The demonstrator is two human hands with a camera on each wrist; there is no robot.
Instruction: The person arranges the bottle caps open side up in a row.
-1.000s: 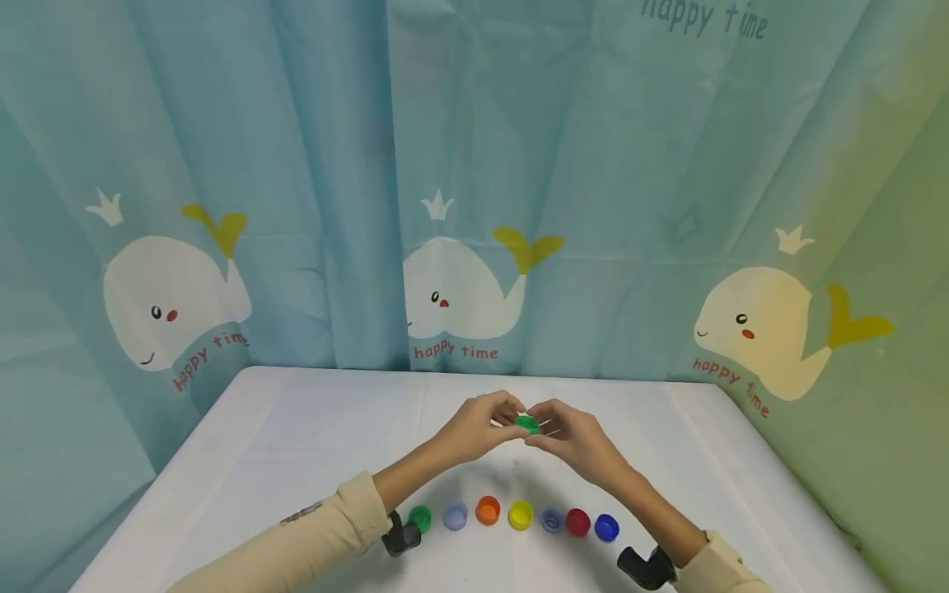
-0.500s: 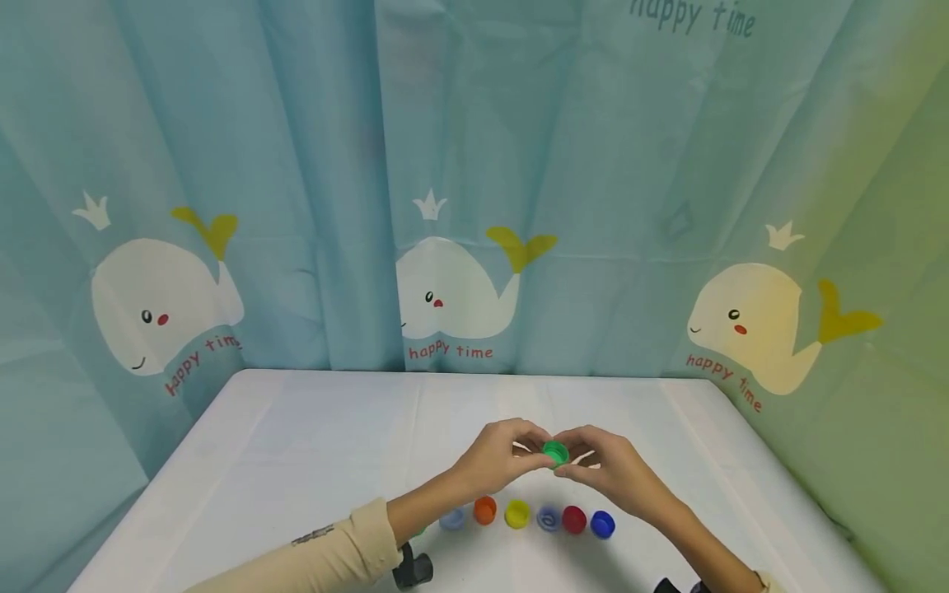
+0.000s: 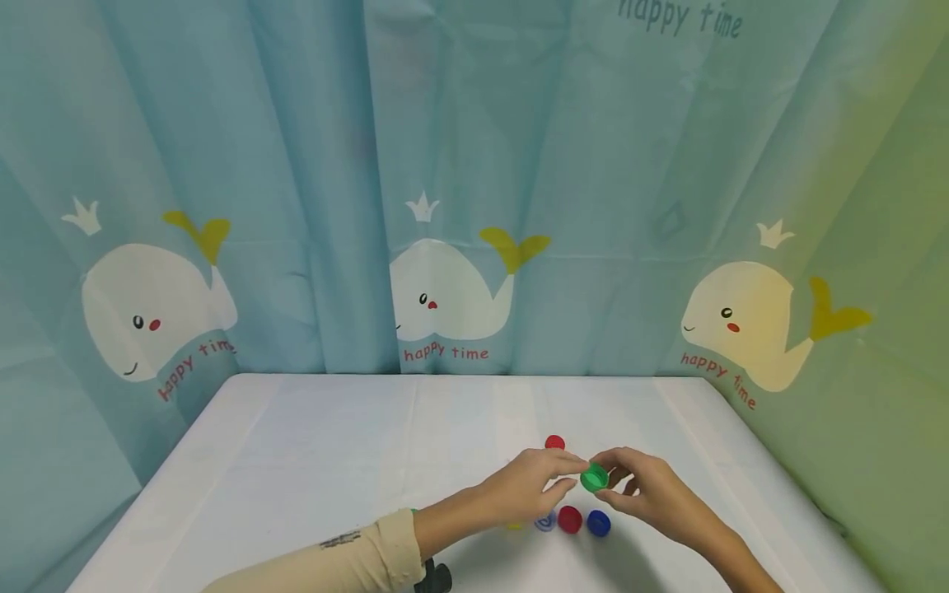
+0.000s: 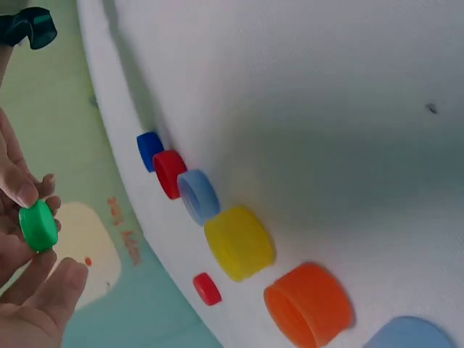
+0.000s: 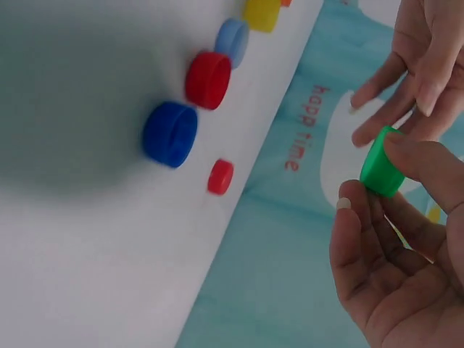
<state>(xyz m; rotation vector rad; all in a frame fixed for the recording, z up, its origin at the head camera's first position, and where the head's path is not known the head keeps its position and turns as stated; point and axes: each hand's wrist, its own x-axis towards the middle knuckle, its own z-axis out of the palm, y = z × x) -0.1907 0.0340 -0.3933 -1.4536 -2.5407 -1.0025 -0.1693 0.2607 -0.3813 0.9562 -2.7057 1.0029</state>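
A green bottle cap (image 3: pixel 594 478) is held above the table, its hollow side facing up toward me in the head view. My right hand (image 3: pixel 652 490) pinches it between thumb and fingers. Close by on its left, my left hand (image 3: pixel 530 486) has its thumb and fingers spread apart; whether a fingertip still touches the cap I cannot tell. On the table under the hands stand a red cap (image 3: pixel 569 520), a dark blue cap (image 3: pixel 598 523) and a light blue cap (image 4: pixel 199 196). The left forearm hides much of the row in the head view.
Further along the row are a yellow cap (image 4: pixel 239 243), an orange cap (image 4: pixel 309 306) and another light blue cap (image 4: pixel 409 336). Behind the row, a separate red cap (image 3: pixel 554 442) lies on the white table (image 3: pixel 334 445). A whale-print curtain (image 3: pixel 311 206) hangs beyond the far edge.
Both hands have moved right and nearer with the green cap. Earlier both gripped it; now the left thumb has come away. The separate red cap has come into sight behind the left hand.
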